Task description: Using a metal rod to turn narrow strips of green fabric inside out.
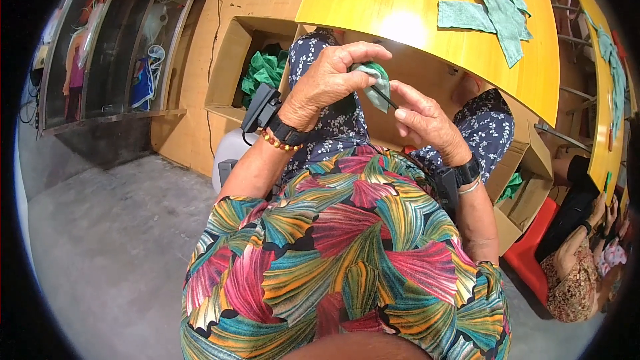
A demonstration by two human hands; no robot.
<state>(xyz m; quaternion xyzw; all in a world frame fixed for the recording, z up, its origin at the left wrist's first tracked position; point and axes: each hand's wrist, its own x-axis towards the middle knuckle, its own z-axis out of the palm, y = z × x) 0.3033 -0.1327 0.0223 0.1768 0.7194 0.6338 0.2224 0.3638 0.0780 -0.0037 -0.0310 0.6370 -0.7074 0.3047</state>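
**Soft green cloth piece (379,82) in hand near the yellow counter (373,0)!**

And here it is, up between the two hands: folded, matte, apparently light and limp, hardly fragile or slippery, best pinched by a fold. The left hand (333,79) does just that, its grip narrow, thumb and fingers on the fabric. Over to the right hand (427,120), its grip pinching a thin dark tool (392,103), straight and stiff-looking, its far end by the cloth. Beyond, flat green strips (497,10) overlap on the smooth, glossy counter; crumpled green fabric (263,75) fills a cardboard box (221,87).
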